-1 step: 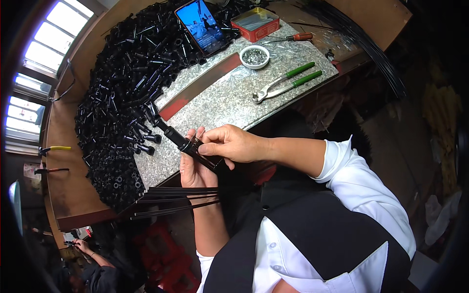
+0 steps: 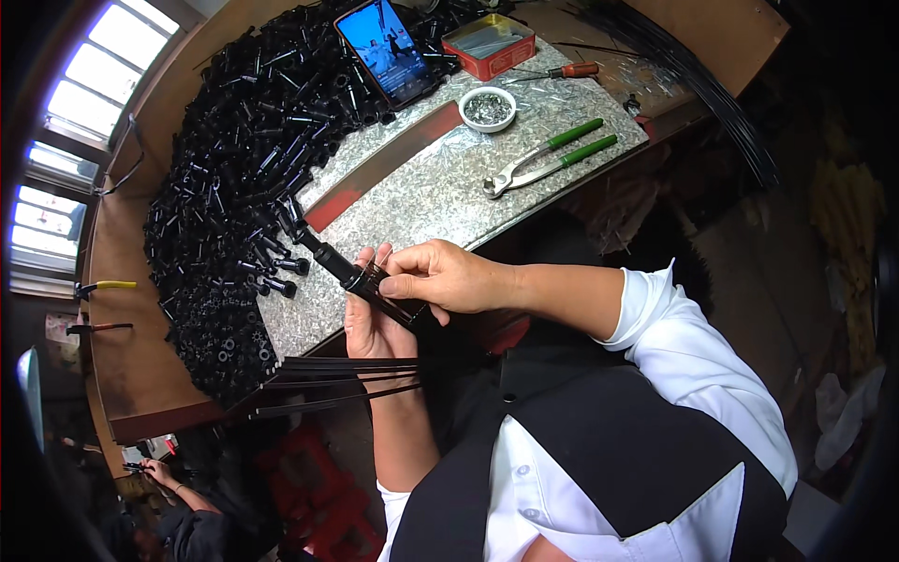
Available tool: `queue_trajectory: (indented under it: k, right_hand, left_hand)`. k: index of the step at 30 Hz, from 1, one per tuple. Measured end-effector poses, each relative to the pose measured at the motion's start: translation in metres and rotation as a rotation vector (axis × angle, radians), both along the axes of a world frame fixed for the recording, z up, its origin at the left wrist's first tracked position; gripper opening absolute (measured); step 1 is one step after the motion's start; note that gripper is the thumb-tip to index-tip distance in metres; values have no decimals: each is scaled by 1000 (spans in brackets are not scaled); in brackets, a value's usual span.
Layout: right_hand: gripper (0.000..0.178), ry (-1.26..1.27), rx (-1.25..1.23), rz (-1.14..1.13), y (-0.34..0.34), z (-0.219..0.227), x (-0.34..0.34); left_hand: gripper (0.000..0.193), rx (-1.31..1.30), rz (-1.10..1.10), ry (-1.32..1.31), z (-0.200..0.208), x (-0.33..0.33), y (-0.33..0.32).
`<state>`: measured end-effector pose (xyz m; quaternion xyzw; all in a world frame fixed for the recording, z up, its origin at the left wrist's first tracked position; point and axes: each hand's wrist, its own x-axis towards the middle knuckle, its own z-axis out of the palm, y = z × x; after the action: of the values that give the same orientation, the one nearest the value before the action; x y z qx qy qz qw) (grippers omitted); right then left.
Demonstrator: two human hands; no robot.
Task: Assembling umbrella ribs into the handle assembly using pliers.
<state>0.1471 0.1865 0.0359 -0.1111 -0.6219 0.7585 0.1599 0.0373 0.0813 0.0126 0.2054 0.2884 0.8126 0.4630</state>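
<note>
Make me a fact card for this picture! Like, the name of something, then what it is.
Left hand: holds a black tube
Right hand: fingers at the same tube
Big pile: black parts
Tools: pincers with green handles, screwdriver
Containers: white bowl, red tin
Screen: lit phone by the pile
Someone else: a hand, lower left

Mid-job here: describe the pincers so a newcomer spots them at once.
Start with the speckled worktop. Nearer the person than the white bowl and the screwdriver, the pincers lie with handles spread. Two long green handles set them apart; the screwdriver has one red-orange handle.
</note>
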Motion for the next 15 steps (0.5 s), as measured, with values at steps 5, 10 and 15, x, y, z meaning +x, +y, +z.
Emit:
queue_trajectory:
  k: [5,10,15]
  right_hand:
    - [25,60,291,-183,-6,-8,-4]
    - [24,199,536,-335,-11,-6,-6]
    - [26,195,635,-321,-6,-7,-7]
  left_hand:
    - [50,11,34,16,2,6,2]
    - [48,10,74,39,0,5,1]
    - [49,-20,69,-2,7,9,1]
